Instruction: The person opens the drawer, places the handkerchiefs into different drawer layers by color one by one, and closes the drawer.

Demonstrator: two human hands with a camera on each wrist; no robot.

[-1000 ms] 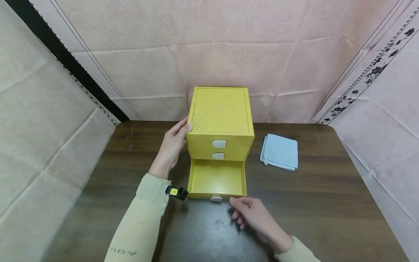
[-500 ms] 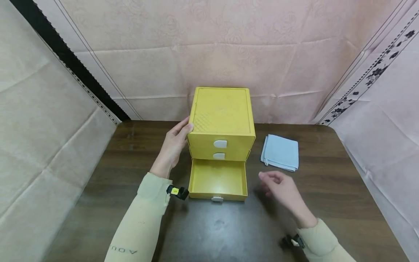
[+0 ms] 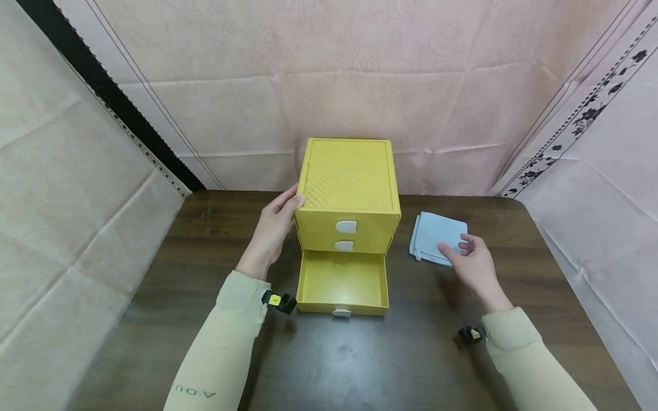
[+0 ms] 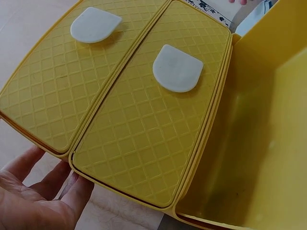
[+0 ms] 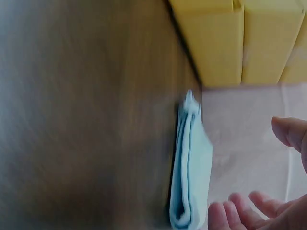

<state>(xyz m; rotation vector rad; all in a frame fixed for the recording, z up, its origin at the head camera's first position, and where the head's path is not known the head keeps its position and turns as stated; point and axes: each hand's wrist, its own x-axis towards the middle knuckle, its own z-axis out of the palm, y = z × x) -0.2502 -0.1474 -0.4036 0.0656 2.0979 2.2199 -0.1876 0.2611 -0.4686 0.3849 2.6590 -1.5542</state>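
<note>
A yellow drawer unit (image 3: 349, 177) with white tabs stands on the table, its bottom drawer (image 3: 342, 279) pulled out and holding nothing. My left hand (image 3: 271, 228) rests along the unit's left side, thumb near the front top corner. In the left wrist view, its fingers (image 4: 76, 196) lie against the side next to the upper drawer fronts (image 4: 148, 115). To the unit's right lies a folded light blue cloth (image 3: 436, 231). My right hand (image 3: 477, 265) hovers over the cloth's near right part, thumb and fingers spread apart. The right wrist view shows the layered cloth (image 5: 194, 163) edge-on beside the fingertips (image 5: 218, 215).
The dark wooden table (image 3: 534, 297) extends around the unit. A pale patterned cloth backdrop (image 3: 360, 97) hangs close behind it, with more fabric at both sides. The pulled-out drawer juts toward the front.
My right hand has moved from the bottom drawer's front, right and away from me, to over the blue cloth, and its fingers have spread. The left hand has stayed against the unit.
</note>
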